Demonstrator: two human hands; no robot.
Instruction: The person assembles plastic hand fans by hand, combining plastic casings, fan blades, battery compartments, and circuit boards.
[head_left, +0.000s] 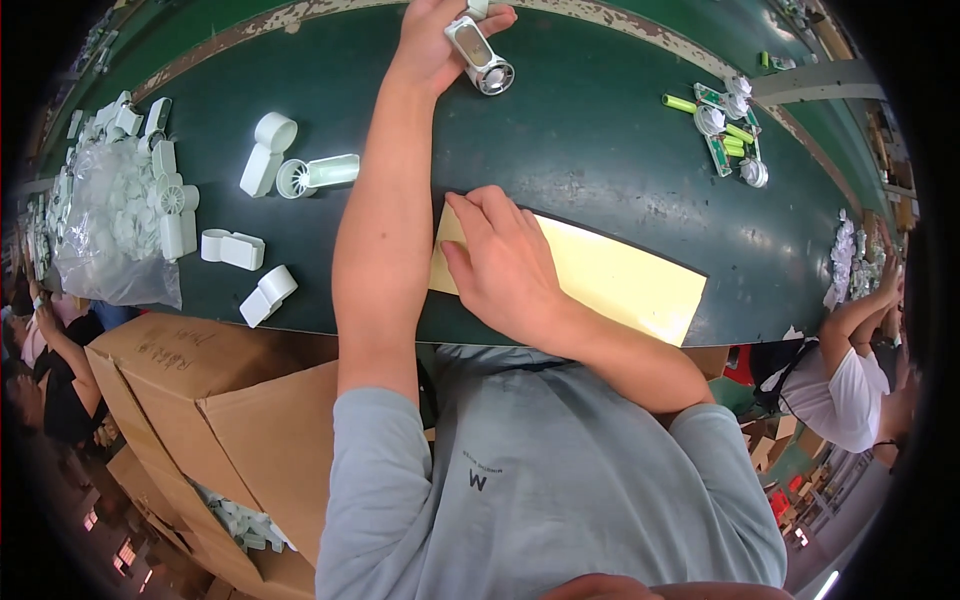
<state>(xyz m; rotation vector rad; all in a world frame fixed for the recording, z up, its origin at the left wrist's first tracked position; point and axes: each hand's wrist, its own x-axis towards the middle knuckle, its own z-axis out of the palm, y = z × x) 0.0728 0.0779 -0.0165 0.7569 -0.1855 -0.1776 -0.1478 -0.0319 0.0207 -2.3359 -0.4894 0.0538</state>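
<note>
My left hand (pixel 430 48) reaches to the far side of the green table, its fingers closed round a white plastic housing (pixel 468 45). That housing has an oblong recess and a round, silver-grey end; part of it is hidden by my fingers. Closer to me, my right hand (pixel 505 255) rests on a yellow sheet (pixel 625 275) with a dark far edge. Its thumb and fingers are apart, with the fingertips at the sheet's left end.
Several loose white housings (pixel 233 248) lie left of my left forearm, beside a plastic bag of parts (pixel 115 225). Green-cell circuit assemblies (pixel 712 122) sit at the far right. An open cardboard box (pixel 270 410) stands below the table's near edge. Other people (pixel 835 380) are at both sides.
</note>
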